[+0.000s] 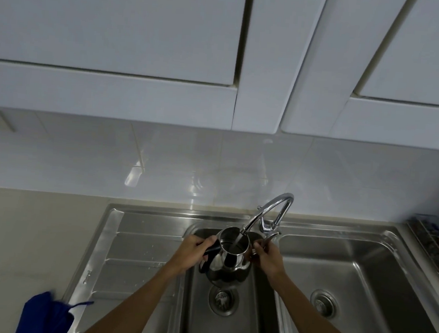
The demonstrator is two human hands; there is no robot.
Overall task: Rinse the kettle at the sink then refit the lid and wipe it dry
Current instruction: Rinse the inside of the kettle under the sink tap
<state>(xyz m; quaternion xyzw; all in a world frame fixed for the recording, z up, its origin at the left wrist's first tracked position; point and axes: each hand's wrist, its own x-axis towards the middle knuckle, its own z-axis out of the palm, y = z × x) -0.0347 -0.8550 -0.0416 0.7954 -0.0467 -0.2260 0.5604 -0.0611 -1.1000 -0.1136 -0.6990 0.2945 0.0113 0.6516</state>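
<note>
Kettle is sitting between both hands: left hand gripping its black handle, right hand pinching the tap lever.

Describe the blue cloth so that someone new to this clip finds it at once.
Start at the steel double sink and follow its ribbed draining board leftwards and towards the camera. At that board's near left corner, lying partly on the beige counter, is the blue cloth, crumpled, with a thin loop pointing right. It is the only deep blue thing there, and neither hand touches it.
</note>
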